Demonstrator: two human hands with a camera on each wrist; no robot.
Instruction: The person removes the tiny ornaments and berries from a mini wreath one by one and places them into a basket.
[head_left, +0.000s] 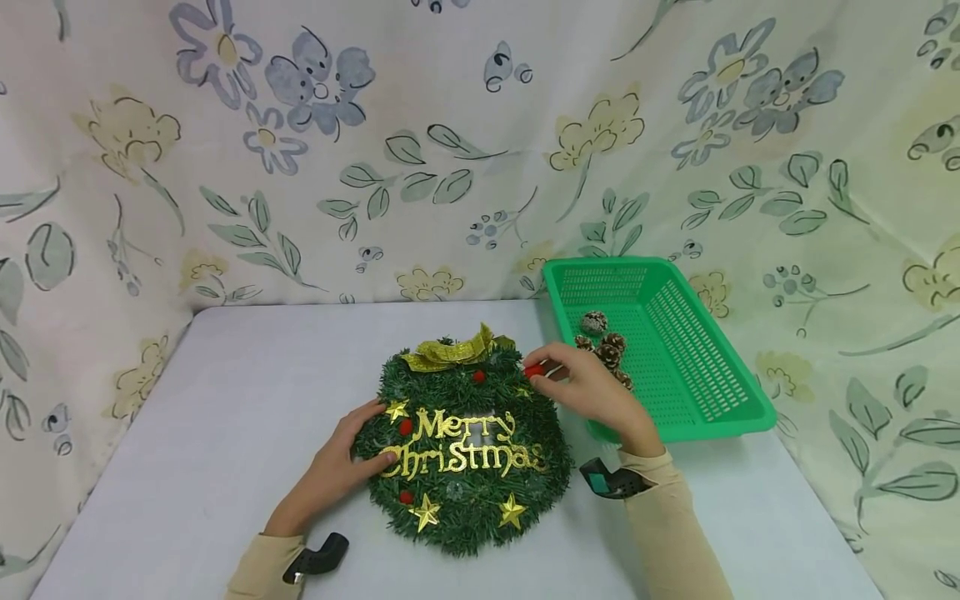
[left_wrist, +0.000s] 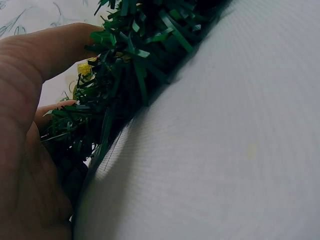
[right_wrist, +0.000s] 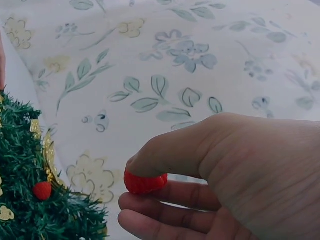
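Observation:
A green tinsel wreath [head_left: 472, 521] lies on the white table in the head view. It carries a gold "Merry Christmas" sign [head_left: 427, 425], gold stars, several red berries and a gold bow [head_left: 450, 352] at its top. My left hand [head_left: 337, 467] grips the wreath's left edge, the thumb over its front; in the left wrist view its thumb [left_wrist: 60, 45] crosses the tinsel. Beside the wreath's upper right edge, my right hand [head_left: 588, 387] pinches a red berry ornament [right_wrist: 145, 184] between thumb and fingers. In the head view the hand partly hides that berry.
A green plastic basket [head_left: 686, 431] stands at the right on the table [head_left: 225, 400]. Several pine cones [head_left: 611, 352] lie along its left side, with one frosted cone [head_left: 595, 322] behind them. A floral curtain [head_left: 465, 150] hangs at the back and sides.

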